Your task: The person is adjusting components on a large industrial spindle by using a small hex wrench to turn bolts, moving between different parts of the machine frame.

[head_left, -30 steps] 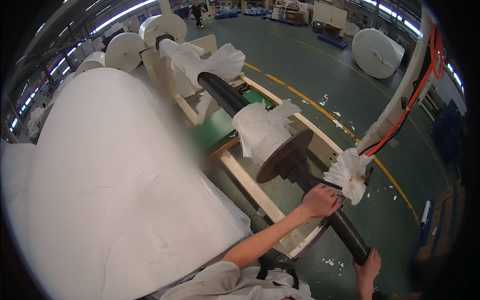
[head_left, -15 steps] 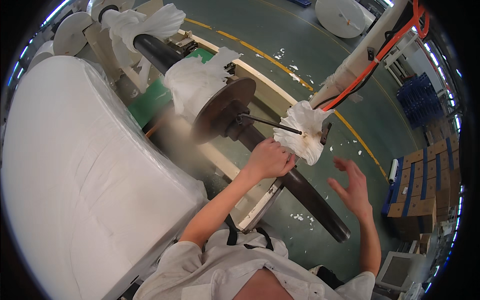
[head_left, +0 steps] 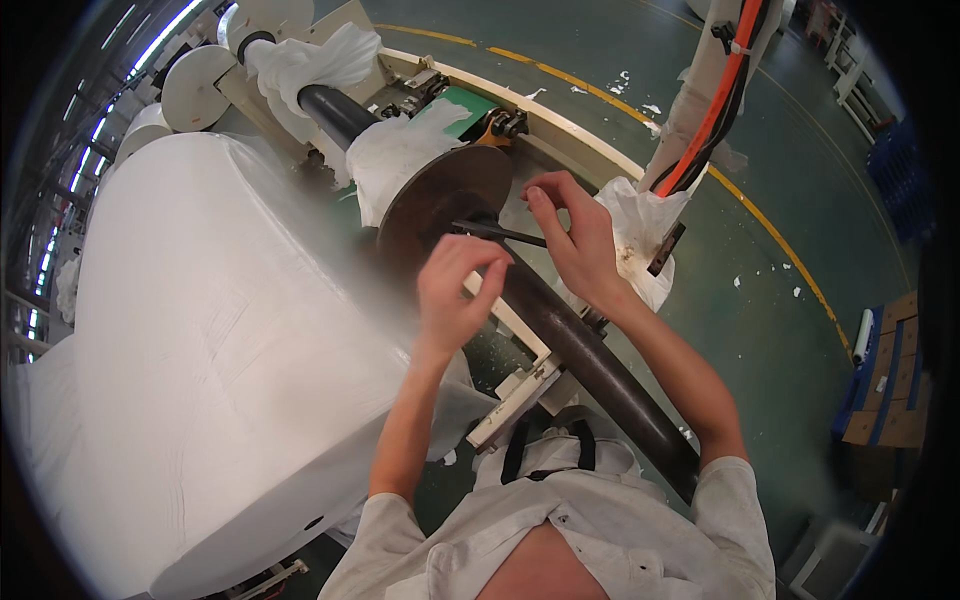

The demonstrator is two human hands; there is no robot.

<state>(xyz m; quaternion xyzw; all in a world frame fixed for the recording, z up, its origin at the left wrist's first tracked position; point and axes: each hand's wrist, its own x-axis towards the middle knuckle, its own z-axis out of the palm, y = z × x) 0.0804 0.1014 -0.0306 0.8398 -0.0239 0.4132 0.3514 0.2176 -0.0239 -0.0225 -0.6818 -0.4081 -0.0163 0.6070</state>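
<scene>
My left hand (head_left: 458, 295) is by the dark steel shaft (head_left: 600, 365), just below a long dark hex key (head_left: 515, 235). Its thumb and forefinger come together in a loose ring; anything between them is hidden. My right hand (head_left: 578, 238) hovers across the shaft, fingers loosely bent and thumb apart, with the key's free end passing behind its edge. The key's other end meets the collar of a round brown metal flange (head_left: 470, 180) on the shaft. Torn white paper (head_left: 400, 150) wraps the shaft beyond the flange.
A huge wrapped white paper roll (head_left: 220, 350) fills the left side. Crumpled white paper (head_left: 640, 235) hangs from a post carrying an orange hose (head_left: 715, 100). The cream machine frame (head_left: 590, 140) runs behind the shaft. Stacked cartons (head_left: 885, 375) stand far right.
My left hand has left the shaft and moved up and left beside the key. My right hand has swung in from the right to the key's free end. The view has shifted.
</scene>
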